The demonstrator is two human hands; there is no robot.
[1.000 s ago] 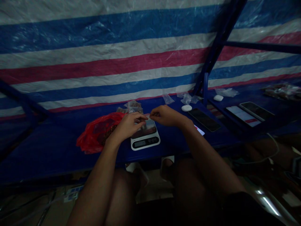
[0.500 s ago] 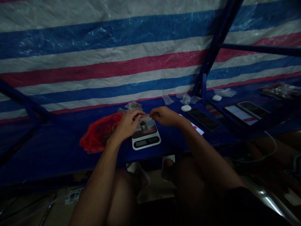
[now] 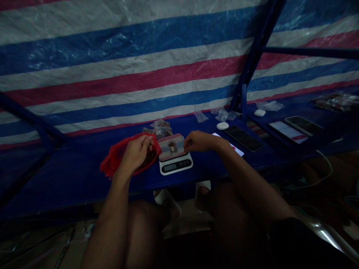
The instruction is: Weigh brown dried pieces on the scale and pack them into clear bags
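Note:
A white digital kitchen scale (image 3: 176,166) with a lit display stands on the blue surface. On its plate sits a small metal cup (image 3: 172,148) with brown bits in it. Left of the scale lies an open red plastic bag (image 3: 109,160) holding small brown pieces (image 3: 148,158). My left hand (image 3: 138,150) is over the bag's opening, fingers drawn together; whatever they hold is hidden. At the scale's right edge is my right hand (image 3: 198,141), fingers curled inward, their contents too dark to make out.
Behind the scale lie filled clear bags (image 3: 162,127). Further right are small clear bags (image 3: 200,116), a white earbud case (image 3: 222,126) and a dark phone (image 3: 243,138). Blue metal posts (image 3: 242,101) rise before a striped tarp (image 3: 126,82). More phones (image 3: 304,125) lie far right.
My left hand has moved from above the scale leftward to the red bag, whose contents now show more. My right hand has shifted slightly right, away from the cup.

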